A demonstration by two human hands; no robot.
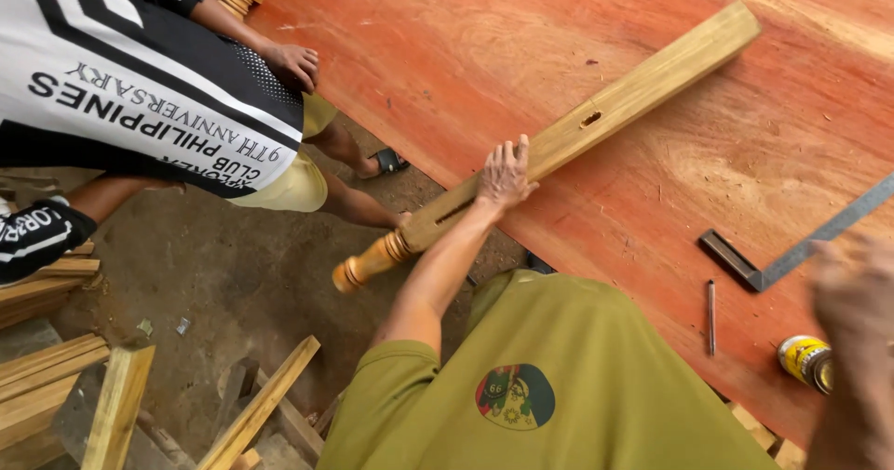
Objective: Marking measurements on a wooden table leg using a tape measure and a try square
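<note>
Currently: leg [596,121] flat on the red board [521,51], two mortises cut, end turned. My left hand [504,177] rests open-palmed on it. Right hand [852,321] blurred, grip unclear, near square [801,246], pencil [711,316], tin [805,360]. Joining undone, apparently.

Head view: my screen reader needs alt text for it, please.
The person's left hand presses flat on a long turned wooden post lying across a reddish plywood sheet. Their right hand is blurred near a steel try square, pencil and small can; a co-worker leans opposite.
</note>
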